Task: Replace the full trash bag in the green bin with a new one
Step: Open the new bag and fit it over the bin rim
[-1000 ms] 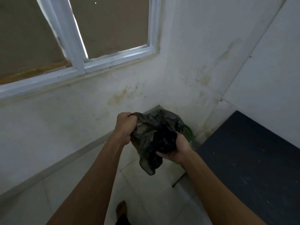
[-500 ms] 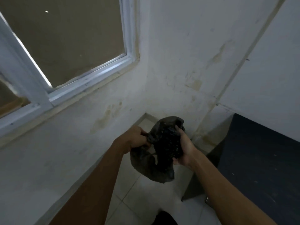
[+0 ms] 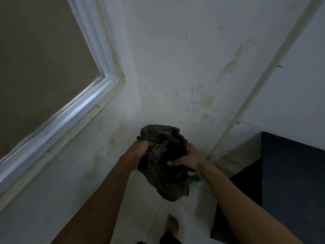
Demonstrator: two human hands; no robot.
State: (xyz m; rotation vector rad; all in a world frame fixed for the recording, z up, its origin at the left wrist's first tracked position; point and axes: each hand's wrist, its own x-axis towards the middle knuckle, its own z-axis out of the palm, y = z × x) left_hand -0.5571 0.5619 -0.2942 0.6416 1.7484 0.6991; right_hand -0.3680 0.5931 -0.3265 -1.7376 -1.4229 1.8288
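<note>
A stained white wall [image 3: 175,67] fills most of what I see, with a white-framed window [image 3: 73,110] running across its left side. On the right stands a dark blue cabinet [image 3: 290,173], its near corner reaching down to the pale tiled floor [image 3: 175,217], where my bare foot [image 3: 173,224] shows near the bottom edge. In front of me, between my two forearms, I hold up a crumpled black trash bag [image 3: 163,164] in the air. My left hand [image 3: 140,147] is clenched on the plastic at the bag's upper left, and my right hand [image 3: 188,159] grasps its right side, fingers curled into the folds. A sliver of the green bin [image 3: 196,178] peeks out just below my right hand, mostly hidden by the bag
</note>
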